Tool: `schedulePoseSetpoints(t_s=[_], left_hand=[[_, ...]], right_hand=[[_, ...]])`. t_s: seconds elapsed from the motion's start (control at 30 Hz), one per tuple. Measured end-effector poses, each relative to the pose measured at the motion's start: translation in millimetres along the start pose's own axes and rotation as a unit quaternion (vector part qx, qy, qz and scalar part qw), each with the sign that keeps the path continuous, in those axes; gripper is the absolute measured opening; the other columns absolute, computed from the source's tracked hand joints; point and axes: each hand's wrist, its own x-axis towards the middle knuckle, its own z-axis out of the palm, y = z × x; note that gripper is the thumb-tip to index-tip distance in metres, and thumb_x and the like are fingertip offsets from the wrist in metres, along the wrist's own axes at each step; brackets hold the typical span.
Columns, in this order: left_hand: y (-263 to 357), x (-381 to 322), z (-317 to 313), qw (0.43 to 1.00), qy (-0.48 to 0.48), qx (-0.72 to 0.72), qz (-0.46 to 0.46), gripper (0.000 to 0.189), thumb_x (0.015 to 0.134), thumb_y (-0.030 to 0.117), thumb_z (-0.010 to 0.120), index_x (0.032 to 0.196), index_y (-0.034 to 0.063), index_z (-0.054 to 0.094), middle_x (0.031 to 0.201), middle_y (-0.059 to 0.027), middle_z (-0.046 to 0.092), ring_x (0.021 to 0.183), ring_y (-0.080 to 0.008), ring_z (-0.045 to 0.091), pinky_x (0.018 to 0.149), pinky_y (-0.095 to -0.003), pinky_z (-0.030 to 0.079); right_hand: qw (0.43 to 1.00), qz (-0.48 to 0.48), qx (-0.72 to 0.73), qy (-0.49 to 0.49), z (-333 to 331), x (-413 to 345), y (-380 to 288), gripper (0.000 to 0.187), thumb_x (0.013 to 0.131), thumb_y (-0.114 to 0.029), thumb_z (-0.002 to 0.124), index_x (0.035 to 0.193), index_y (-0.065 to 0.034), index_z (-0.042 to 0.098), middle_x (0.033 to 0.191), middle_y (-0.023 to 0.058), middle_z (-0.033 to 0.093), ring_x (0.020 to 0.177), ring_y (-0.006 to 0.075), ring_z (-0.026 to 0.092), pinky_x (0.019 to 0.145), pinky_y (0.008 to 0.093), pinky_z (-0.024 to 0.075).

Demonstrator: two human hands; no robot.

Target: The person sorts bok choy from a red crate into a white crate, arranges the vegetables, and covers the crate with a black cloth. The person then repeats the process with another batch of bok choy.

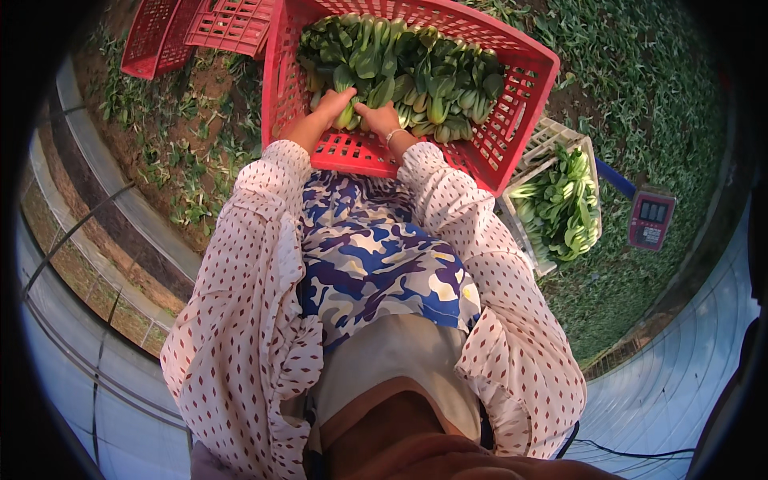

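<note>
A red plastic crate point(288, 90) stands before me, tilted in view, with rows of green bok choy point(441, 84) packed inside. Near the crate's left front corner, my left hand point(330, 108) closes on a head of bok choy point(344, 117), thumb on top. My right hand point(379, 119), with a bracelet at its wrist, grips the bok choy from the other side. The two thumbs point towards each other across the pale stems. Leaves and stems hide most of my fingers.
More red plastic crates point(231, 27) lie at the upper left. On the right, a pale plastic crate point(543, 267) holds bok choy, beside a pink-framed digital scale display point(652, 217) on a blue post. Leafy scraps point(186, 156) litter the soil. A concrete edging point(141, 216) curves along the left.
</note>
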Motion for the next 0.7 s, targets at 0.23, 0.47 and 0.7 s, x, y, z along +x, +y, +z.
schedulePoseSetpoints(t_s=[0.23, 0.47, 0.7], left_hand=[[16, -19, -16, 0.965, -0.139, -0.214, -0.057, 0.068, 0.092, 0.052, 0.063, 0.126, -0.0059, 0.057, 0.112, -0.0168, 0.068, 0.094, -0.0248, 0.070, 0.078, -0.0385, 0.056], [41, -60, -25, 0.927, -0.239, -0.267, -0.108, 0.054, 0.095, 0.049, 0.061, 0.124, 0.0026, 0.059, 0.111, -0.0113, 0.069, 0.096, -0.0233, 0.070, 0.081, -0.0400, 0.058], [44, -109, -12, 0.914, -0.253, -0.314, -0.050, 0.050, 0.099, 0.045, 0.057, 0.129, 0.0046, 0.057, 0.115, -0.0106, 0.069, 0.098, -0.0225, 0.069, 0.084, -0.0392, 0.057]], right_hand=[[0.985, 0.069, 0.106, -0.117, -17, 17, -2, 0.076, 0.079, -0.052, 0.078, 0.119, 0.0075, 0.053, 0.102, 0.0161, 0.064, 0.078, 0.0234, 0.064, 0.061, 0.0375, 0.0542], [0.945, 0.109, 0.156, -0.267, -45, -12, -27, 0.065, 0.087, -0.054, 0.071, 0.126, -0.0038, 0.058, 0.117, 0.0089, 0.064, 0.103, 0.0221, 0.062, 0.082, 0.0406, 0.0548], [0.906, 0.035, 0.313, -0.284, -62, -42, -33, 0.048, 0.094, -0.026, 0.069, 0.132, -0.0023, 0.054, 0.120, 0.0084, 0.066, 0.105, 0.0202, 0.065, 0.091, 0.0369, 0.0522]])
